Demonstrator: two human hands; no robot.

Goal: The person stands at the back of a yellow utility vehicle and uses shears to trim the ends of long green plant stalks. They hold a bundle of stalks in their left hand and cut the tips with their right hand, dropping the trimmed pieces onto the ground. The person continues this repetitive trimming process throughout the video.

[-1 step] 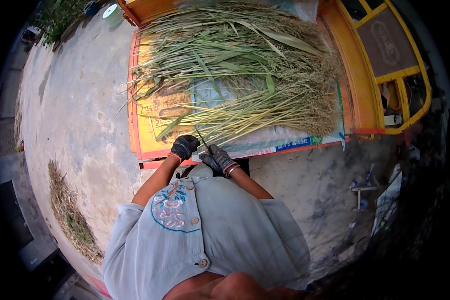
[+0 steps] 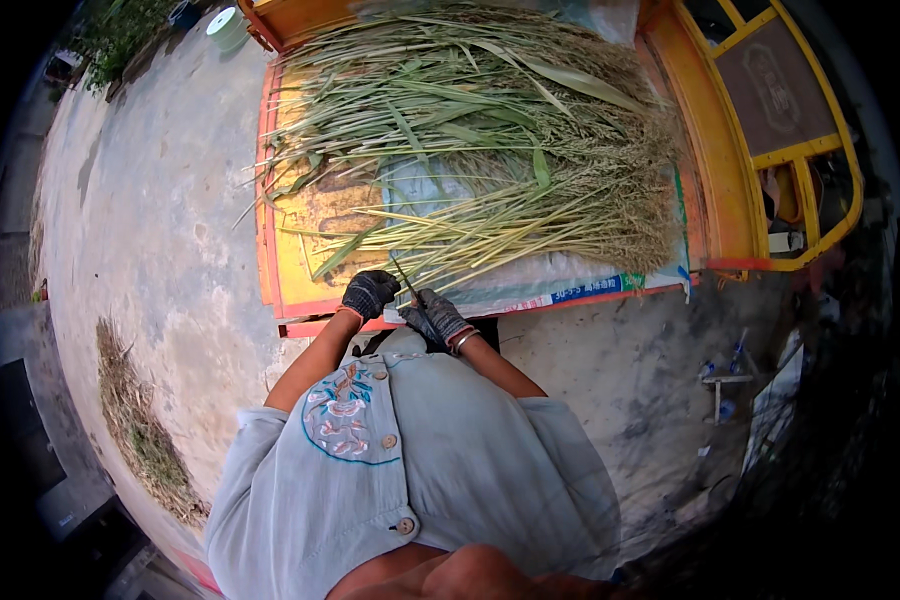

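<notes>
Head view shows your gloved left hand [image 2: 370,293] and right hand [image 2: 438,316] closed together around a thin dark stalk [image 2: 406,280] at the near edge of the orange cart bed [image 2: 288,250]. Keep both grips firm and close, and draw from the grain-stalk pile [image 2: 490,150] lying just beyond.

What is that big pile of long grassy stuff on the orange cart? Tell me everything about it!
The pile of cut stalks is pale green and straw-coloured, with long thin stems, flat leaves and bushy seed heads bunched at the right end. It lies flat, mostly lengthwise, across a white sack on the orange cart bed. Some stems stick out over the left edge. The person's gloved left hand and right hand meet at its near edge.
</notes>
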